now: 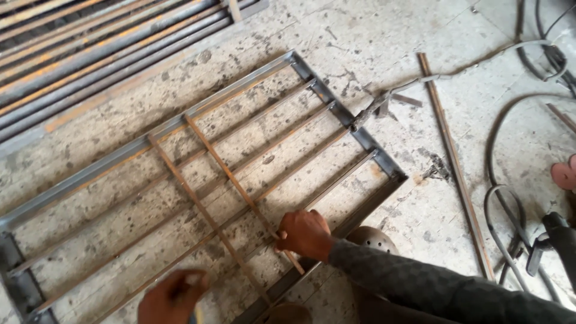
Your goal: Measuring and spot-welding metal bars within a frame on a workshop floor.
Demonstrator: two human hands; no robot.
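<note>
Stained concrete floor (pixel 372 36), cables (pixel 501 198) right. Rusty crossbar (pixel 234 180) on grey steel frame (pixel 144 141); right hand (pixel 305 233) pinches it. Left hand (pixel 173 298) blurred, grip can't tell.

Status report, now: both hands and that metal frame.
Right hand pressing a rusty flat cross bar on the grey rectangular steel frame. Left hand low, blurred, grip unclear. Cables clear of frame.

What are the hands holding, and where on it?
The right hand grips a rusty bar near its lower end, where it lies across the frame. The left hand is closed around something small; what it is cannot be told.
</note>
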